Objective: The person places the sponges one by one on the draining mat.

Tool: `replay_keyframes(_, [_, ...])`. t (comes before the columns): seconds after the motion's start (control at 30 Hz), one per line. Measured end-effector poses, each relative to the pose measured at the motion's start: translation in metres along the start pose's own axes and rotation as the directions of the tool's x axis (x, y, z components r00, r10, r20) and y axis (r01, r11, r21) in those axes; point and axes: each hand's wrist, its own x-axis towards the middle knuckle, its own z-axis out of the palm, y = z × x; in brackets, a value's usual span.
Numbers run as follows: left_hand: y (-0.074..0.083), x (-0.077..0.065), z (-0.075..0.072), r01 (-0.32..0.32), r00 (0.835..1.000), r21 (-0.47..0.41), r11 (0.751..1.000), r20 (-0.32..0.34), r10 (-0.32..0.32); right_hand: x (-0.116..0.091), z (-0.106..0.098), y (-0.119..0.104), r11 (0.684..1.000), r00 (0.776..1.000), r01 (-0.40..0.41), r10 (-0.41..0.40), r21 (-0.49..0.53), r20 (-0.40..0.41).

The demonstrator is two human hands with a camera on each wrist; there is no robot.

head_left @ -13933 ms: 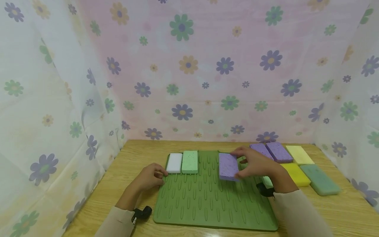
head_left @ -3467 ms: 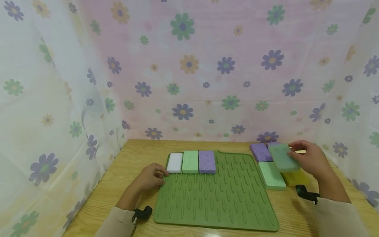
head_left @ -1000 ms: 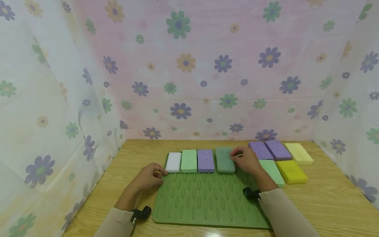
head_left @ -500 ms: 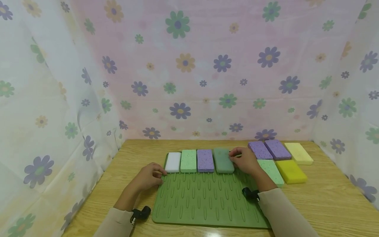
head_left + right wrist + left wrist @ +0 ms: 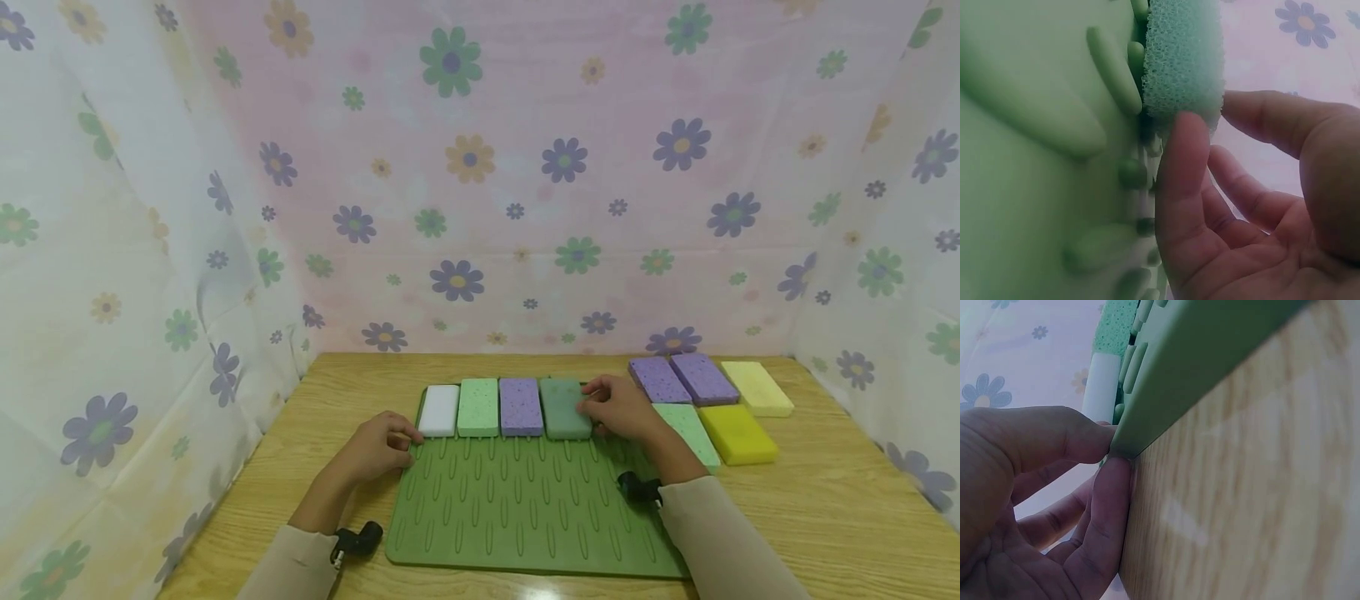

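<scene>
My right hand holds a porous grey-green sponge by its right edge, thumb over its top face. That sponge lies on a ridged green mat, last in a row along the far edge. To its left sit a purple sponge, a speckled light green sponge and a smooth white block. In the right wrist view the foam meets my thumb and a finger. My left hand stays at the mat's left edge, pinching it between thumb and finger in the left wrist view.
Right of the mat on the wooden table lie two purple sponges, a pale yellow sponge, a bright yellow sponge and a light green sponge partly behind my right arm. Flowered cloth surrounds the table.
Earlier my right hand brought a purple sponge into the row, then lifted the grey-green one from the right-hand group. Over the last second that sponge has shifted slightly left. The left hand stayed put.
</scene>
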Motion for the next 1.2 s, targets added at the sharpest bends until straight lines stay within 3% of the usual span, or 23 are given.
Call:
replay_keyframes(0.7, [-0.003,0.000,-0.002,0.002,1.000,-0.002,1.000,-0.008,-0.002,0.002,0.004,-0.004,0.998,0.999,-0.031,0.030,0.052,0.022])
replay_keyframes(1.03, [-0.003,0.000,0.000,-0.027,1.000,0.012,1.000,-0.007,0.027,-0.007,-0.010,-0.003,0.999,1.000,0.011,-0.011,-0.031,0.004])
replay_keyframes(1.2, [-0.004,0.001,0.000,-0.022,1.000,0.008,1.000,-0.005,0.022,-0.012,-0.022,0.001,0.982,0.995,0.075,-0.085,-0.175,-0.049])
